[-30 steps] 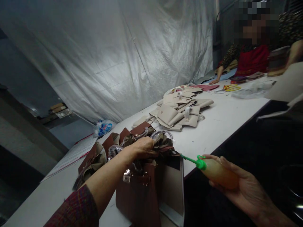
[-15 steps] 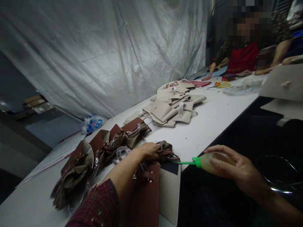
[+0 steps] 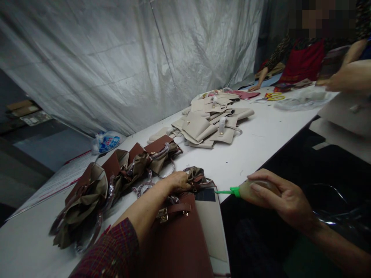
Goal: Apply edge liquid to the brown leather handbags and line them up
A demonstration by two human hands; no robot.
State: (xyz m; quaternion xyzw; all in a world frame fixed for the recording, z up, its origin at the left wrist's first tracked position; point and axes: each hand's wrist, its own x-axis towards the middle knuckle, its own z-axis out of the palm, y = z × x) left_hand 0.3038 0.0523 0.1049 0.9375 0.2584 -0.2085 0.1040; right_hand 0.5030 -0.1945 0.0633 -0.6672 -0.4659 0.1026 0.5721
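My right hand (image 3: 286, 199) is wrapped round a squeeze bottle (image 3: 256, 191) with amber contents and a long green nozzle. The nozzle tip lies at the right edge of a dark patch (image 3: 205, 195) on the pale inner panel (image 3: 211, 224) of a brown handbag (image 3: 179, 235). Reaching across the table, my left hand (image 3: 179, 181) is closed on the bag's bunched olive-brown lining (image 3: 195, 174); its fingertips are partly hidden. A short strap with gold-coloured hardware (image 3: 163, 215) lies on the brown front below my left wrist.
Several brown bags (image 3: 121, 170) with olive lining lie in a row at left. Beige bag pieces (image 3: 199, 127) are heaped farther back, near yellow-handled scissors (image 3: 274, 96). A blue-and-white plastic bag (image 3: 108, 142) sits by the silver sheet (image 3: 116, 69). A person in a red apron (image 3: 304, 60) is across the table.
The view has shifted slightly. The nozzle tip is now beside more of the dark patch, which shows more fully. At far right, another person's hand has moved over the beige panel.
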